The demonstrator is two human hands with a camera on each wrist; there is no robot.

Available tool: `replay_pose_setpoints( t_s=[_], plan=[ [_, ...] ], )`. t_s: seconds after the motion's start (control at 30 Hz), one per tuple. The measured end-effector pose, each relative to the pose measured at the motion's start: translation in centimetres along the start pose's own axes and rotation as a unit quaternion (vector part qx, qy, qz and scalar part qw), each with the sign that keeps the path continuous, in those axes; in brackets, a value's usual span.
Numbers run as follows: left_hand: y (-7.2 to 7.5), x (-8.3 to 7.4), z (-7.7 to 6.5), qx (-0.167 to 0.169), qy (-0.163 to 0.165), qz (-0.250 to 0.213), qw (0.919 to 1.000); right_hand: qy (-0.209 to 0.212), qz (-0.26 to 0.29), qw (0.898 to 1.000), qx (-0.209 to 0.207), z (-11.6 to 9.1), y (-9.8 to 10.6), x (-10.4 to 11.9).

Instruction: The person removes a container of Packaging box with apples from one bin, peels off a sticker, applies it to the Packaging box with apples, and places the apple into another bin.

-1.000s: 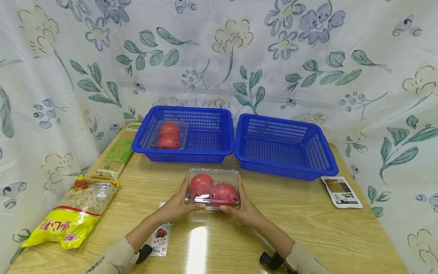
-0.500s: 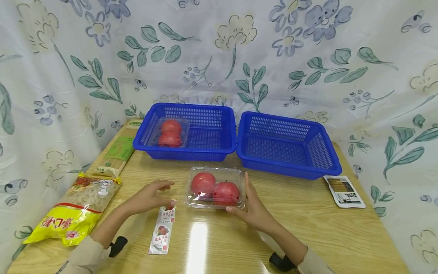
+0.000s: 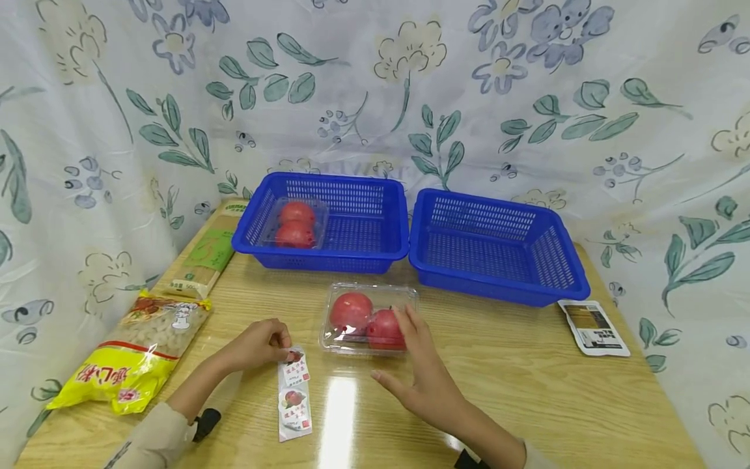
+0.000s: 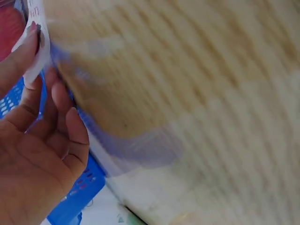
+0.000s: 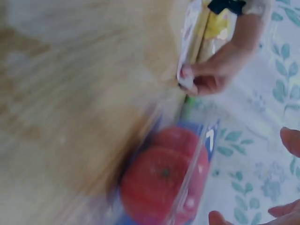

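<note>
My left hand [image 3: 258, 346] pinches the top end of a white strip of fruit stickers [image 3: 295, 407], each printed with a red fruit and red characters. In the left wrist view the strip [image 4: 42, 44] sits between thumb and fingers. A clear plastic clamshell box [image 3: 366, 293] lies on the table with two red apples [image 3: 350, 314] inside. My right hand [image 3: 430, 378] is at the box's right side with fingers spread, overlapping that corner in the head view. The right wrist view shows the apples [image 5: 154, 183] through the plastic, with fingertips [image 5: 291, 140] at the edge.
Two blue baskets [image 3: 328, 260] [image 3: 498, 286] stand side by side at the back; the left one holds another box of red apples [image 3: 295, 233]. Noodles [image 3: 211, 254] and a yellow bag [image 3: 129, 358] lie left. A white pouch [image 3: 594, 329] lies right.
My left hand let go of the box, moved left and took hold of the sticker strip, which has shifted right. My right hand came off the box's side, its fingers spread.
</note>
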State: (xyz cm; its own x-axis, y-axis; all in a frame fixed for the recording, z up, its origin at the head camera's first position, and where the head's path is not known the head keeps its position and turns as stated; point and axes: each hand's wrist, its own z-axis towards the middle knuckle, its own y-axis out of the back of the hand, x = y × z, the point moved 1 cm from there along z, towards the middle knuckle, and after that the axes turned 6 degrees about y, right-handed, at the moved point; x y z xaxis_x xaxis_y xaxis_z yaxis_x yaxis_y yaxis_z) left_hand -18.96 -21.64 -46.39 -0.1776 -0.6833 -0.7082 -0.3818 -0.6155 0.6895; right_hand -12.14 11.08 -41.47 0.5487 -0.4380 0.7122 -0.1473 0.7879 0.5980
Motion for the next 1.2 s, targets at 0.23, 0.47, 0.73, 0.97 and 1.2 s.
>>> replay_pose_setpoints(
  t_s=[0.23, 0.47, 0.73, 0.97, 1.2],
  plan=[
    [1.6, -1.0, -0.7, 0.045, 0.005, -0.122, 0.9915, 0.053, -0.002, 0.997, 0.064, -0.3, -1.6, 0.7],
    [3.5, -4.0, -1.0, 0.015, -0.004, -0.173, 0.9847, 0.077, 0.053, 0.985, 0.145, -0.5, -3.3, 1.2],
    [2.9, -7.5, -0.4, -0.023, -0.011, -0.211, 0.9772, 0.122, 0.178, 0.964, 0.156, -0.2, -5.2, 2.0],
    [1.5, -9.5, 0.3, -0.052, -0.013, -0.236, 0.9703, 0.077, 0.195, 0.974, 0.090, -0.4, -5.1, 2.1],
    [-0.1, -10.4, 0.0, -0.084, 0.016, -0.260, 0.9617, 0.084, 0.175, 0.981, 0.021, -0.2, -3.8, 2.1]
  ],
)
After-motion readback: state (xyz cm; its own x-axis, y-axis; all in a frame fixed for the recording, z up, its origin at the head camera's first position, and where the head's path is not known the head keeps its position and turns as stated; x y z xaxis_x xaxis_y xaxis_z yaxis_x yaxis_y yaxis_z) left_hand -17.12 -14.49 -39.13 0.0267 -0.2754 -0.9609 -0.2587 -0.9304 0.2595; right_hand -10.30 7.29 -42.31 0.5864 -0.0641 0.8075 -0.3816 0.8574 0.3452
